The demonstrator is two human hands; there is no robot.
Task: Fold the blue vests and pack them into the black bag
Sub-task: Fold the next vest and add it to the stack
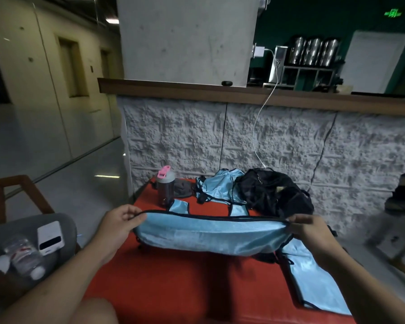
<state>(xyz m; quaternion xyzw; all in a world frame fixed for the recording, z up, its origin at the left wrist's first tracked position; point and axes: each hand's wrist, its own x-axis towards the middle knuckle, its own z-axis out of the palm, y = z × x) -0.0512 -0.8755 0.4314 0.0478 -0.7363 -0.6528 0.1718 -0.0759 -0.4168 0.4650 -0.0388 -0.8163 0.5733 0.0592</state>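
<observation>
A person holds a blue vest (211, 237) stretched level between both hands above the red tabletop (173, 284); the left hand (119, 223) pinches the vest's black-trimmed edge at its left end between thumb and curled fingers, and the right hand (311, 228) pinches the same edge at its right end, so each grip is closed on the cloth; the fabric sags in a shallow curve between them, and one part of it trails down over the tabletop towards the near right corner. Beyond the held vest, a second blue vest (222, 188) lies crumpled near the far edge of the tabletop; the black bag (274, 192) sits just beside it on the right, touching it, slumped against the rough white wall; whether the bag's mouth is unzipped cannot be told. A grey bottle with a pink cap (165, 185) stands upright at the far left of the tabletop, with a dark grey cloth (182, 189) bunched between it and the crumpled vest. On a grey seat to the left lie a white power bank (50, 237) and a clear plastic bottle (24, 256) on its side, close together.
</observation>
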